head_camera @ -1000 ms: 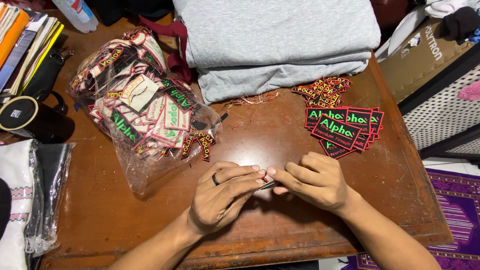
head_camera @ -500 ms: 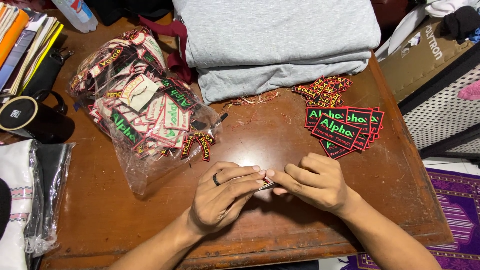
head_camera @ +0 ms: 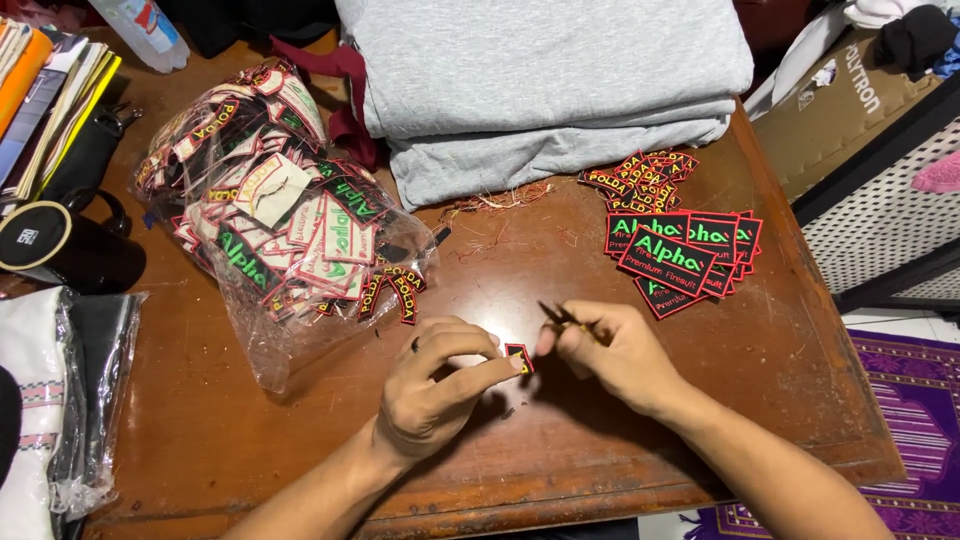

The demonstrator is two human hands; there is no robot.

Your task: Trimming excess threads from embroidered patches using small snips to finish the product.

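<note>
My left hand [head_camera: 432,385] pinches a small embroidered patch [head_camera: 518,357] at its fingertips, just above the wooden table [head_camera: 560,300]. My right hand [head_camera: 610,350] closes around what appears to be small thread snips [head_camera: 556,315], beside the patch.

small patch [head_camera: 519,357]: mostly covered by left hand [head_camera: 440,392] fingertips.
tool [head_camera: 556,316]: too thin to identify, mostly inside right hand [head_camera: 612,352].
bottle [head_camera: 140,32]: cut off at 11 o'clock edge.

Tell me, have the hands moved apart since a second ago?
Yes. The left hand and right hand touched before; now a gap shows between them over the table, the left pinching a small patch.
</note>
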